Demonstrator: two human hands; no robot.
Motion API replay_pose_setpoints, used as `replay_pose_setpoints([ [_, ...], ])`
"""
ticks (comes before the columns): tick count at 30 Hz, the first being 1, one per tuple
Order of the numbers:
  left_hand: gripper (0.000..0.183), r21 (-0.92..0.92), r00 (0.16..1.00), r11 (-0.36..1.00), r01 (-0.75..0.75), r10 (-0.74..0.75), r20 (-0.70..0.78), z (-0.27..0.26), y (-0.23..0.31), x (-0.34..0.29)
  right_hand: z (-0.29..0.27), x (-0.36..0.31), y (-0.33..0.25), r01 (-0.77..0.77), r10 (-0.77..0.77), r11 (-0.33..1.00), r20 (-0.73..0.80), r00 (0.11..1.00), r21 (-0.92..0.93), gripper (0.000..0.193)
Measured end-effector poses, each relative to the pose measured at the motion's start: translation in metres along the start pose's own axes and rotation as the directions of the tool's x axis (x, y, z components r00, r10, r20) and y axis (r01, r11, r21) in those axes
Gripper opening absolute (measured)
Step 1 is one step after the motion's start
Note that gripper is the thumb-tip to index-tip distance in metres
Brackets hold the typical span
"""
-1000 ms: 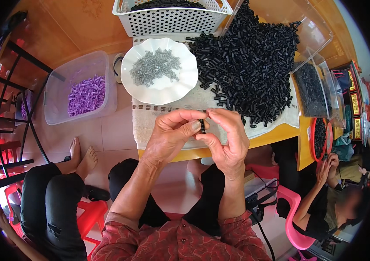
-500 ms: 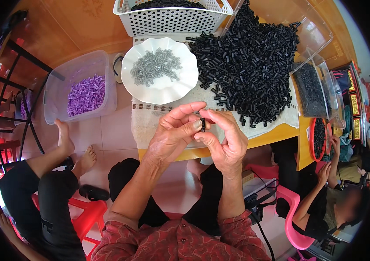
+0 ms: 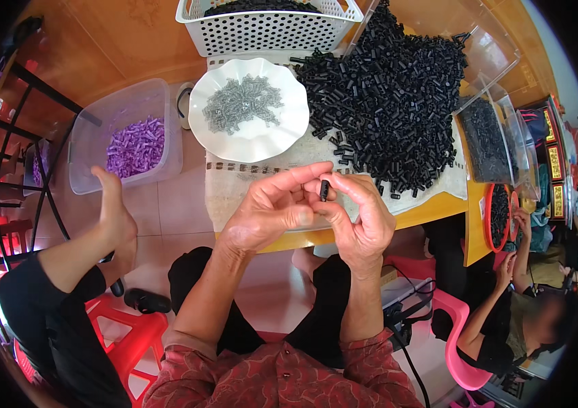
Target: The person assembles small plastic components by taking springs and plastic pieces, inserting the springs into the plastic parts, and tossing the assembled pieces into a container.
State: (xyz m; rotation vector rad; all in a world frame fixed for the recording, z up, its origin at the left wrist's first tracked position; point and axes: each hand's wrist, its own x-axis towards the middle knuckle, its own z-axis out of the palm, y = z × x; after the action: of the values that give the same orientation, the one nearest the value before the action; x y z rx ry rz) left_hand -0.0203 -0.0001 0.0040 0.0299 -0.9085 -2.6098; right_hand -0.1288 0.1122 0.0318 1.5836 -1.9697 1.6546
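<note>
Black piece [image 3: 324, 190] (one) in right fingers [image 3: 360, 195]

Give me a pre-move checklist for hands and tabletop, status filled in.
1. Small black piece pinched: ok, between the right hand's thumb and forefinger.
2. Left hand off the piece: cannot tell; its fingertips are right beside it.
3. Held piece's end details: cannot tell, too small.
4. White plate upright, translucent parts inside it: ok.
5. Black pile contained: not ok; loose pieces spread over the cloth.
6. Neighbour's raised foot apart from both hands: ok, well off to the left.
</note>
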Motion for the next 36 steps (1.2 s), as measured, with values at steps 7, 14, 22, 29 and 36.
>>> replay_pose_setpoints([
  [7,0.062,0.194,0.999,0.98,0.031,-0.024,-0.035,-0.001,-0.002,-0.003,-0.001,-0.005,0.0,-0.015,0.016,1.0,-0.026,1.0,0.02,0.036],
  [14,0.053,0.187,1.0,0.982,0.019,-0.02,0.0,-0.004,0.001,-0.006,0.002,-0.007,-0.003,-0.018,0.019,0.999,-0.04,0.999,0.038,0.035],
  [22,0.05,0.123,0.999,0.992,-0.037,0.036,0.014,-0.002,-0.005,-0.004,0.001,-0.006,-0.003,-0.028,0.031,0.998,-0.061,0.998,0.051,0.037],
  [29,0.037,0.064,0.997,0.998,-0.002,0.007,-0.081,0.006,-0.004,0.001,0.0,-0.004,-0.001,-0.048,0.053,0.993,-0.045,0.998,0.109,0.041],
  [36,0.03,0.112,0.972,0.993,-0.026,0.051,-0.23,0.005,-0.008,0.003,0.001,-0.002,-0.001,-0.147,0.142,0.964,0.042,0.989,0.22,0.045],
])
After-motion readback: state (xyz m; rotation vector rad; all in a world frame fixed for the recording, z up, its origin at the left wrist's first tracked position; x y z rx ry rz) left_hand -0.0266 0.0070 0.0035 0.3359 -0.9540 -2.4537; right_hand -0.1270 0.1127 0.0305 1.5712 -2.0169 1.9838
